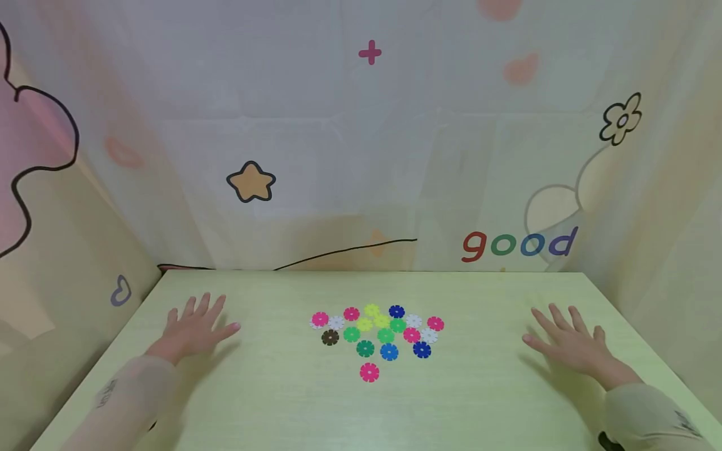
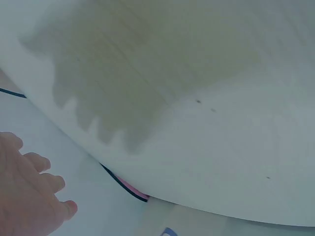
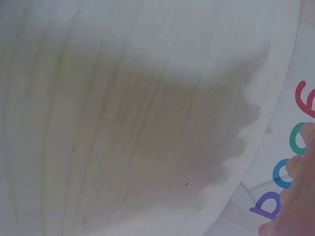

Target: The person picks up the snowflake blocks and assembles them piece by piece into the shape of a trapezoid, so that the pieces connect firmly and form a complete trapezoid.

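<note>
Pale cartoon-printed cloth (image 1: 338, 156) behind, and multicoloured notched plastic discs (image 1: 386, 338) lie loose midway between the side edges of the pale-green table (image 1: 271, 401), sorting or building seemingly unstarted, left hand (image 1: 193, 331) and right hand (image 1: 574, 344) empty, fingers spread.

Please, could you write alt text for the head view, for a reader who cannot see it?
Colourful notched discs lie clustered on a pale table, between a person's left grip and right grip, both bare hands, fingers spread, holding nothing. Behind is a printed backdrop.
</note>
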